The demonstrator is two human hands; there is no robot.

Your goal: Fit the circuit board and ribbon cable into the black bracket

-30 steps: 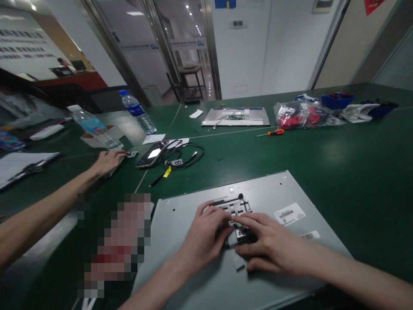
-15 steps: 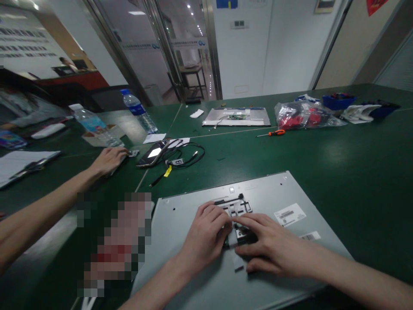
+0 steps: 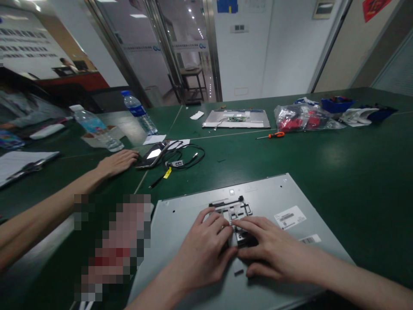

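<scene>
A grey metal flat panel [image 3: 180, 232], with printed labels on its right side, lies on the table in front of me. A small black and silver slotted metal mechanism [image 3: 235, 212] sits near its middle. My left hand [image 3: 206, 245] is at the mechanism's left side, fingers bent together and thumb stretched right; its fingertips are partly hidden, and I cannot make out what they hold. My right hand [image 3: 272, 247] rests on the other side, fingers apart, a fingertip touching the mechanism. A small dark piece [image 3: 238, 272] lies on the panel beside the right thumb.
Another person's hand [image 3: 119, 162] rests by a phone [image 3: 154, 155] and a black cable [image 3: 190, 160]. Farther back are a second panel [image 3: 222, 118], an orange screwdriver [image 3: 275, 135], a plastic bag [image 3: 303, 118] and water bottles [image 3: 138, 110]. A blurred-out object [image 3: 119, 241] lies left of the panel.
My left thumb has straightened towards my right fingers, and its wrist has shifted slightly down. The co-worker's hand has moved right and flattened; the small piece near it no longer shows.
</scene>
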